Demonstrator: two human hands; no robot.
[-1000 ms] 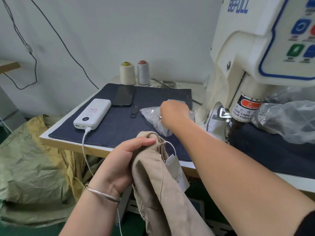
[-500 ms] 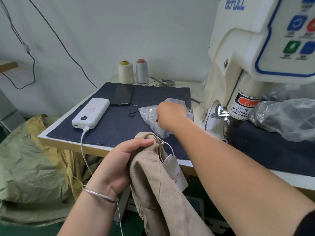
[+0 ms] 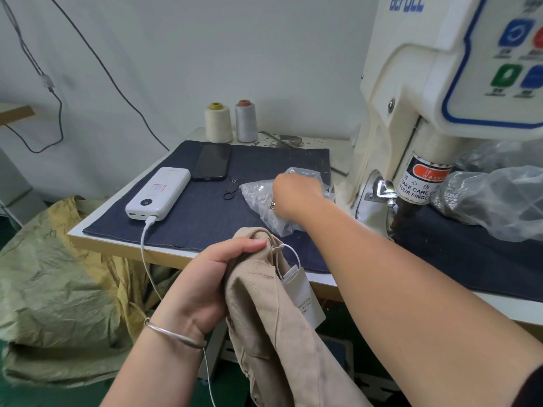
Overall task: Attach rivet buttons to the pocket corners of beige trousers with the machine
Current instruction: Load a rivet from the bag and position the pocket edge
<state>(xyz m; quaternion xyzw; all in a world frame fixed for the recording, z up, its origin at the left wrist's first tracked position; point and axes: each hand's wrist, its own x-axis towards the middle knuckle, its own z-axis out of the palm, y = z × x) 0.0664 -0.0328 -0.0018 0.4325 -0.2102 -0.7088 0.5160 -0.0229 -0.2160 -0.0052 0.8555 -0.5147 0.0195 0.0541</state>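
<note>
The beige trousers (image 3: 273, 312) are being gripped in the left hand (image 3: 202, 286) below the table edge (image 3: 123, 251); being soft and limp, they are probably best held near a pocket corner. The right hand (image 3: 293, 195) is being dipped, fingers curled, into the plastic bag (image 3: 258, 198); what is being pinched cannot be told.

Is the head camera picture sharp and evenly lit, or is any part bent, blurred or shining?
Head view: light soft and even, shadows faint; the wide lens bends the machine at the right edge; glare on the metal part under its head; the right hand in the clear plastic bag looks slightly soft; the left hand and beige trousers look sharp.
</note>
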